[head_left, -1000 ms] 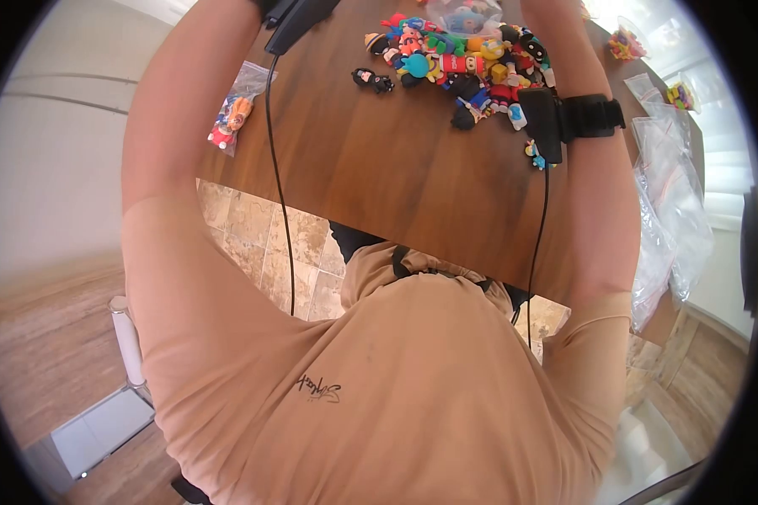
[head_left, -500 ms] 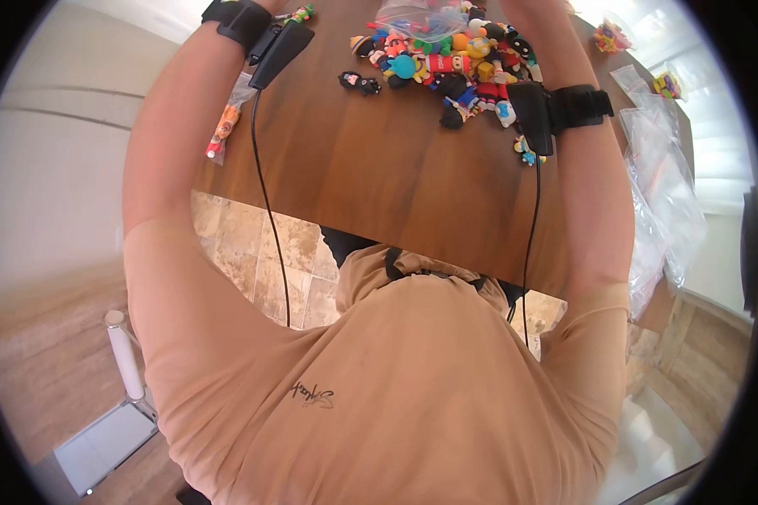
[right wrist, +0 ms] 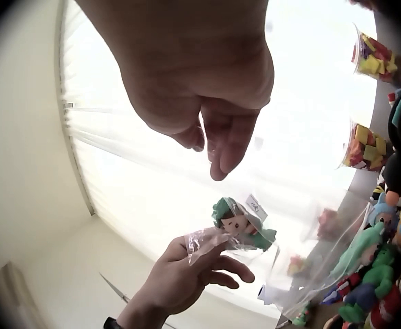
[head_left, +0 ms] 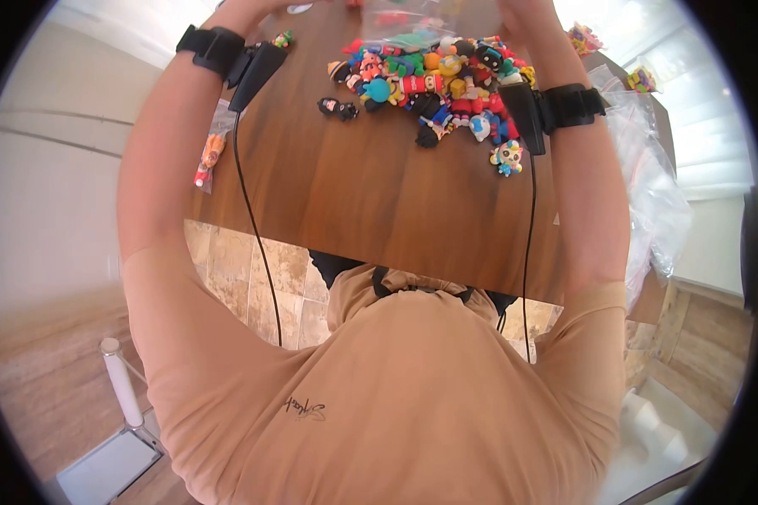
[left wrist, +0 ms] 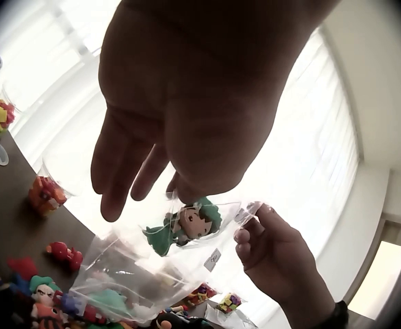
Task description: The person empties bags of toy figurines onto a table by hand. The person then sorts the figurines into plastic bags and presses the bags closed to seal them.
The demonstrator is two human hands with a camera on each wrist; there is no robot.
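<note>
In the left wrist view, a green-haired figure [left wrist: 195, 223] lies inside a small clear bag with a paper tag. My left hand [left wrist: 187, 116] pinches the bag between thumb and forefinger, its other fingers extended. My right hand [left wrist: 283, 264] pinches the bag's plastic at the other side. The right wrist view shows my right hand [right wrist: 207, 89] above the bagged figure [right wrist: 238, 223], and my left hand [right wrist: 180, 277] at its lower side. A larger clear bag [head_left: 404, 27] lies over the far edge of the figure pile [head_left: 429, 84].
A black figure [head_left: 338, 108] lies left of the pile, a rainbow-coloured one [head_left: 506, 157] at its near edge. A bagged orange figure [head_left: 210, 158] is at the table's left. Cups of colourful pieces [head_left: 642, 80] and clear bags [head_left: 644, 181] are on the right. Cables hang from both wrists.
The head view has shifted, so the pile appears lower and further left. My left forearm has drawn back, bringing its wrist strap into view. The rainbow-coloured figure shows more fully beside my right wrist device.
</note>
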